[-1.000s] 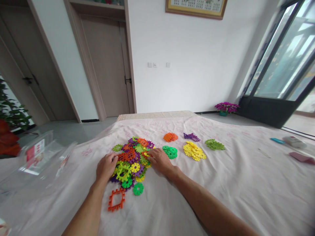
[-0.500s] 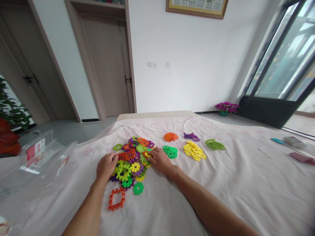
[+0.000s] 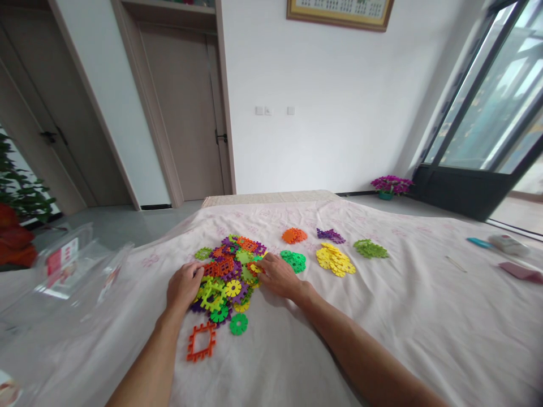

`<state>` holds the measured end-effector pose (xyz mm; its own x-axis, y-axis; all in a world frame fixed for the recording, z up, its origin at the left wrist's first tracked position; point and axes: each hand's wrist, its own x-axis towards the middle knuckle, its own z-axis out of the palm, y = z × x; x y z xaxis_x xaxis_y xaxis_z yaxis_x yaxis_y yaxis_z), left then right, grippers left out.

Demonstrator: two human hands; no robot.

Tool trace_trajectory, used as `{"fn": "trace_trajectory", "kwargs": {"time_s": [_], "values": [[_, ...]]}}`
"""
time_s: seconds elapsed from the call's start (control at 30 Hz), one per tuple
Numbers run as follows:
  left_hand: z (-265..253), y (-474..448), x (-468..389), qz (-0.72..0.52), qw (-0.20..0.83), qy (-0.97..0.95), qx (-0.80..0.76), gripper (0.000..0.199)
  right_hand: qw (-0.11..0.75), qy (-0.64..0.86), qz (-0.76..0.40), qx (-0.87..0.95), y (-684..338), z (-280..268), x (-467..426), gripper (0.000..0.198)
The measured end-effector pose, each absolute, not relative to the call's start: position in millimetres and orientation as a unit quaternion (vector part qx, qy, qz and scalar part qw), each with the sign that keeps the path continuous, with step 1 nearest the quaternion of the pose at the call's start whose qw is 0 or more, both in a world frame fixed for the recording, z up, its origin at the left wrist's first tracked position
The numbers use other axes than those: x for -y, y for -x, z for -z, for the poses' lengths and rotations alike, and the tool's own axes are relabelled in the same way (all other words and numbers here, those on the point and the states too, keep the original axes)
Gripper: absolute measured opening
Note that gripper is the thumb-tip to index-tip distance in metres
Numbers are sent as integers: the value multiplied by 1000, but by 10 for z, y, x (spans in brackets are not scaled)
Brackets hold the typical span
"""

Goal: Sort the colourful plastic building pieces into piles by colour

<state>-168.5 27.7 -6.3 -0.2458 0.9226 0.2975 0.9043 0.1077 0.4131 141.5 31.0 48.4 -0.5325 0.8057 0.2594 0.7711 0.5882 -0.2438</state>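
Both hands lay on a mixed pile of interlocking plastic pieces (image 3: 229, 271) spread on a bed (image 3: 382, 316) covered with a pale pink sheet, the pile sitting nearer the bed's left edge than its right. Left hand (image 3: 183, 285) rested palm down on the pile's left side, fingers (image 3: 195, 272) together and curled lightly over orange and lime pieces; no piece seen gripped. Right hand (image 3: 278, 275) rested on the pile's right side, fingers (image 3: 262, 265) close together, tips touching a yellow and an orange piece; whether they pinched one could not be told. Toward the bed's near edge, just apart from the pile, lay an orange square frame piece (image 3: 201, 342) and a green round piece (image 3: 238, 324). Beyond the right hand, toward the far edge, sorted heaps sat apart from one another: green heap (image 3: 294, 260) just beside the right hand, yellow heap (image 3: 335, 259), orange heap (image 3: 294, 236), purple heap (image 3: 330, 235), lime heap (image 3: 370, 249). A clear plastic box (image 3: 68, 265) lay near the left edge. Small items (image 3: 504, 245) lay near the right edge, too blurred to identify.
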Motion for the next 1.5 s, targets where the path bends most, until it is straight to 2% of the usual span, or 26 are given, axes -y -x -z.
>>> {"fn": "trace_trajectory", "kwargs": {"time_s": [0.33,0.5,0.7,0.83,1.03,1.27,1.37,1.5], "values": [[25,1650,-247,-259,16,-610,-748,40,165,444,-94,876,-1492,-501,-372,16],[9,1645,-235,-257,23,-610,-749,40,171,449,-77,874,-1508,-369,-458,20],[20,1658,-243,-259,19,-615,-745,40,297,503,-120,803,-1638,-296,-614,17],[57,1683,-265,-260,17,-615,-744,38,382,589,-90,707,-1985,-370,-764,33],[65,1686,-268,-255,10,-615,-746,40,331,722,1,607,-2679,-484,-892,41],[72,1690,-268,-256,13,-614,-747,41,249,801,34,543,-3087,-377,-870,39],[75,1693,-270,-257,17,-614,-746,40,253,809,50,529,-3124,-344,-849,37],[74,1692,-273,-255,15,-615,-746,40,301,770,76,557,-2983,-368,-850,36]]}}
